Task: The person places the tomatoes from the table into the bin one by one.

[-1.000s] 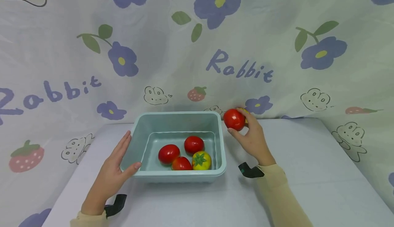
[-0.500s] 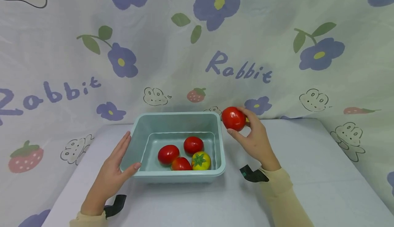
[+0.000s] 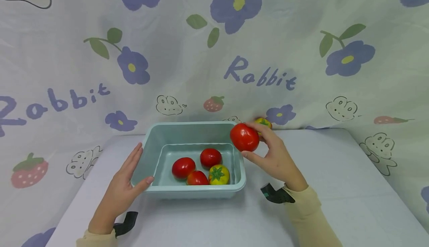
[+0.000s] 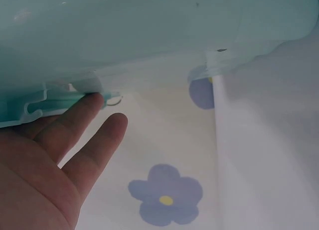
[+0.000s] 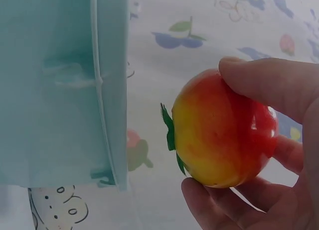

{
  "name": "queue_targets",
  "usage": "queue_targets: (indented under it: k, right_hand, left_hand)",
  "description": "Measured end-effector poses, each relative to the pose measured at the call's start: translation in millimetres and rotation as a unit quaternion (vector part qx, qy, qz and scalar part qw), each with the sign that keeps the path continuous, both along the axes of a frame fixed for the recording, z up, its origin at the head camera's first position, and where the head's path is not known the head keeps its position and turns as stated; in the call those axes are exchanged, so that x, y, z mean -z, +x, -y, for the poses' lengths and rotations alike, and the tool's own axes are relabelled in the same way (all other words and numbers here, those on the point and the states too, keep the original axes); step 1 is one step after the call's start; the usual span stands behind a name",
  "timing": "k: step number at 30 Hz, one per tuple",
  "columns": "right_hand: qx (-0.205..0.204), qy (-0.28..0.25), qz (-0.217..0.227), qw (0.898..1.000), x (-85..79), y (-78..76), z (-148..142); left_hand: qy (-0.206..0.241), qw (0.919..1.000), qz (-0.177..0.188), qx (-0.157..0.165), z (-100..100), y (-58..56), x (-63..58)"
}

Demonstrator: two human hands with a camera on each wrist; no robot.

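Note:
My right hand point(image 3: 276, 159) pinches a tomato point(image 3: 244, 138) between thumb and fingers, at the right rim of a pale teal plastic bin point(image 3: 187, 192). In the right wrist view this tomato point(image 5: 224, 133) shades from red to yellow, its green leafy top facing the bin wall point(image 5: 112, 90). Several tomatoes lie inside: a red one point(image 3: 183, 167), another red one point(image 3: 211, 157), a third at the front wall point(image 3: 197, 178), and a yellow one point(image 3: 219, 175) with its green top up. My left hand point(image 3: 118, 189) rests along the bin's left side, fingers straight.
Behind my right hand, partly hidden, another yellow tomato point(image 3: 263, 123) with a green top sits at the table's back edge. A white cloth covers the table point(image 3: 335, 187). A curtain point(image 3: 181, 64) printed with flowers and rabbits hangs close behind.
My right hand has carried the tomato left, up to the bin's right rim. The yellow tomato behind it shows more now. My left hand and the bin have stayed put.

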State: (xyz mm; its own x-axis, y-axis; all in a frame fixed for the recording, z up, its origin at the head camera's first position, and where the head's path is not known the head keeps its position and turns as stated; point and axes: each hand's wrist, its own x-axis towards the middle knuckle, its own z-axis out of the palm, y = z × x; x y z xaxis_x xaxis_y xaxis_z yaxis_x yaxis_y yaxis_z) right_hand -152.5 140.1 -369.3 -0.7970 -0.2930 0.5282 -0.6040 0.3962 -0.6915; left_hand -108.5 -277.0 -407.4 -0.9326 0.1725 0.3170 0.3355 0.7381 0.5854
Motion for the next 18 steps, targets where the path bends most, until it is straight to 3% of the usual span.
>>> queue_targets:
  k: [18]
  right_hand:
    - [-0.096, 0.024, 0.027, 0.995, -4.3, 11.3, 13.4]
  left_hand:
    - [0.004, 1.0, -0.006, 0.004, 0.1, 0.0, -0.3]
